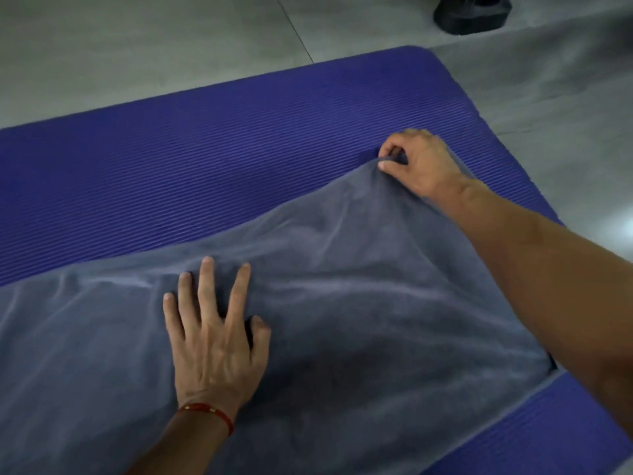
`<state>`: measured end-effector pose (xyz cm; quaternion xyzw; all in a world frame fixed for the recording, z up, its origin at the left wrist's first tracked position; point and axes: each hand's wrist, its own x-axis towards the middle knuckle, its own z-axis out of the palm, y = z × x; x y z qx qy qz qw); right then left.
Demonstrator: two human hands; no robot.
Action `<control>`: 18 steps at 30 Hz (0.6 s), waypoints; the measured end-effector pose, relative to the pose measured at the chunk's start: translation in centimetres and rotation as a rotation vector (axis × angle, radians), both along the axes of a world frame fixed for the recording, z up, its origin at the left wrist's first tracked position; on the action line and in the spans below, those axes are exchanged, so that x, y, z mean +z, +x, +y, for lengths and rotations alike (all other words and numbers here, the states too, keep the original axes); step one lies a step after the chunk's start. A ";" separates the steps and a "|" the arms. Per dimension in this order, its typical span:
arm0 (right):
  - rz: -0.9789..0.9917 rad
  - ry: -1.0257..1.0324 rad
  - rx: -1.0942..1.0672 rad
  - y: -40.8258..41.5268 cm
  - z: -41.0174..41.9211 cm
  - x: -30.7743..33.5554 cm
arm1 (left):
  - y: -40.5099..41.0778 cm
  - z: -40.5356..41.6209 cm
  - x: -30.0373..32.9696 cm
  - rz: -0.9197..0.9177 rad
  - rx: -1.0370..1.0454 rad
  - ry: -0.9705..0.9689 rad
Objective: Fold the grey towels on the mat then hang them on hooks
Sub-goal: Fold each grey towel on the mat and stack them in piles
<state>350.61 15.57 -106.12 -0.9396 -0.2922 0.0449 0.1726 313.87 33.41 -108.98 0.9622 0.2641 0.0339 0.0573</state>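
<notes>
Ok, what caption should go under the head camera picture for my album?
Left hand presses flat on the grey towel while the right hand pinches its far corner over the purple mat.

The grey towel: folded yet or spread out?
Spread out: the towel lies rumpled over the mat, with no fold visible.

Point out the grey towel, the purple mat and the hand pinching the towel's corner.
grey towel (342, 303), head view, wrinkled middle of the cloth.
purple mat (171, 159), head view, bare ribbed surface beyond the towel.
right hand (421, 162), head view, back of the hand.
</notes>
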 end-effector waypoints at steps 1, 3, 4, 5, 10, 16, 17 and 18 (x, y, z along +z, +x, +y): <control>0.084 0.082 -0.017 0.5 -0.2 0.1 | 0.0 0.0 0.0 0.007 0.000 0.007; 0.108 0.080 -0.053 2.5 -1.4 0.5 | 0.2 0.0 0.0 0.009 -0.003 0.014; 0.083 -0.013 -0.068 3.6 -2.3 0.6 | 0.3 -0.1 0.0 0.009 -0.007 0.020; 0.083 -0.127 -0.079 4.5 -3.1 0.7 | 0.3 -0.1 -0.1 0.012 -0.010 0.025; -0.003 -0.352 -0.099 6.2 -3.2 2.7 | 0.2 0.1 -0.1 0.000 -0.010 0.016; -0.093 -0.263 -0.249 3.8 -3.3 2.3 | 0.3 0.1 -0.2 0.007 -0.019 -0.003; -0.089 -0.225 -0.231 2.1 -2.4 2.2 | 0.3 0.2 -0.2 0.021 -0.019 -0.007; -0.092 -0.196 -0.210 0.1 -1.4 1.9 | 0.3 0.2 -0.2 0.042 -0.021 -0.008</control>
